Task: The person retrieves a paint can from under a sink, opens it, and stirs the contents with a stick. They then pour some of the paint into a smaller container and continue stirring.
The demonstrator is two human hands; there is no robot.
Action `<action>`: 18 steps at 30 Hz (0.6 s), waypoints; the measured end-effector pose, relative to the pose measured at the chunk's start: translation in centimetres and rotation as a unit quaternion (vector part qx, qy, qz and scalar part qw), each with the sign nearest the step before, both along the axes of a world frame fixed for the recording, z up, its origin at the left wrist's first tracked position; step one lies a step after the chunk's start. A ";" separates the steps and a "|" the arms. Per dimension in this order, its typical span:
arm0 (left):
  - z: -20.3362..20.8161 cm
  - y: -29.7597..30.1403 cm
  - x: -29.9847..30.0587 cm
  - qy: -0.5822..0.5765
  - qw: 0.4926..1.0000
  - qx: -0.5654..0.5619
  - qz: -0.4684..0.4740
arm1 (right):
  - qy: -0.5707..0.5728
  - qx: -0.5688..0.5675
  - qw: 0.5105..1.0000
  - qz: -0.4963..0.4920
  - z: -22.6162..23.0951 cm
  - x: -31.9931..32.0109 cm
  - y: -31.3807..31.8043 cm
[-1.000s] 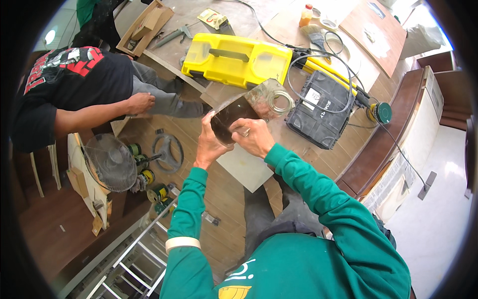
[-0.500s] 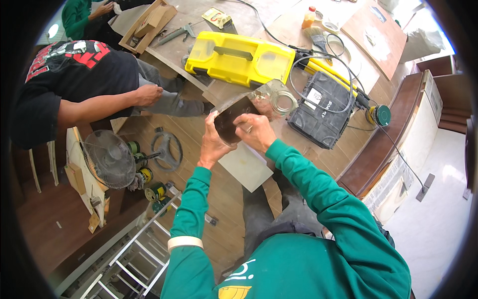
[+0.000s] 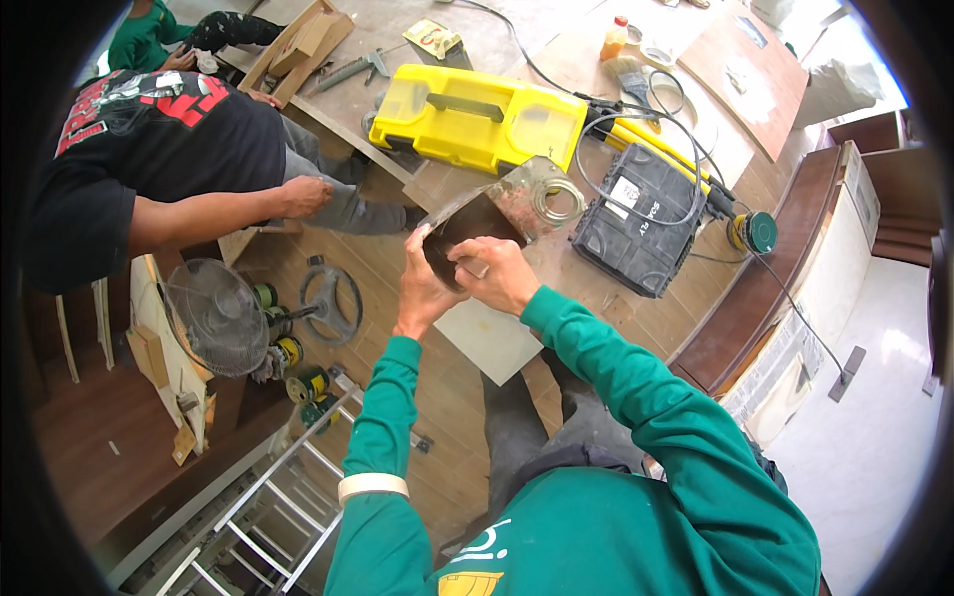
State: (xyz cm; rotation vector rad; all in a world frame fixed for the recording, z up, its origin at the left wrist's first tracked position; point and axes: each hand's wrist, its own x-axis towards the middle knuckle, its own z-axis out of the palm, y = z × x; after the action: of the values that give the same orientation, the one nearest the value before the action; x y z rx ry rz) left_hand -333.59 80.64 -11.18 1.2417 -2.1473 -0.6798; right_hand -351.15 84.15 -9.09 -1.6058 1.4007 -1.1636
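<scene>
My left hand grips a dark brown, flat-looking rectangular piece by its near left edge, thumb and fingers around it. Over the lower part of that piece is my right hand, its fingers bent and pinched together. What sits in the pinch, if anything, is too small to make out. Just beyond the piece lies a clear, crumpled-looking patch with a round pale ring. A pale flat sheet shows below my hands. The yellow toolbox stands behind them on the worktable.
A black case with a cable across it lies at right, near a brush. A seated person in a black shirt is at left; another is at the far left. Below them stand a fan and a ladder.
My right hand has shifted slightly left and down over the brown piece, whose tilt has changed a little. The person in black has moved slightly, and a hand now shows by the wooden box.
</scene>
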 end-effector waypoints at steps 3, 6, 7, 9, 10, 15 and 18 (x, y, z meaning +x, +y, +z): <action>0.3 0.1 -0.3 0.008 0.999 0.038 0.011 | 0.006 0.027 0.999 -0.037 -0.4 -0.8 -1.2; 0.3 0.0 0.0 0.017 0.999 0.025 0.012 | -0.005 0.031 0.998 -0.049 -0.1 -0.5 -1.0; 0.1 0.0 0.0 0.018 1.000 0.007 0.007 | -0.025 0.011 0.999 -0.039 0.1 0.0 -0.4; 0.0 -0.1 -0.1 0.016 1.000 0.003 0.005 | -0.002 0.013 1.000 -0.012 -0.1 0.9 -0.3; 0.2 -0.1 -0.3 0.012 1.000 0.018 0.007 | -0.006 0.019 0.999 -0.029 -0.5 0.6 -0.6; -0.5 -0.1 0.9 0.023 0.997 0.067 0.042 | 0.052 0.041 0.994 -0.089 -0.3 -0.2 -0.8; -0.4 0.2 0.5 0.007 0.999 0.016 0.031 | 0.095 -0.014 0.986 -0.135 -0.4 0.1 -0.8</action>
State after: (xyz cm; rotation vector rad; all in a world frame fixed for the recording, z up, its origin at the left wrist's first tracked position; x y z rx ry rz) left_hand -333.06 80.80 -11.58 1.3117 -2.0856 -0.6969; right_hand -351.05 83.39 -9.46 -1.6161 1.7768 -1.2123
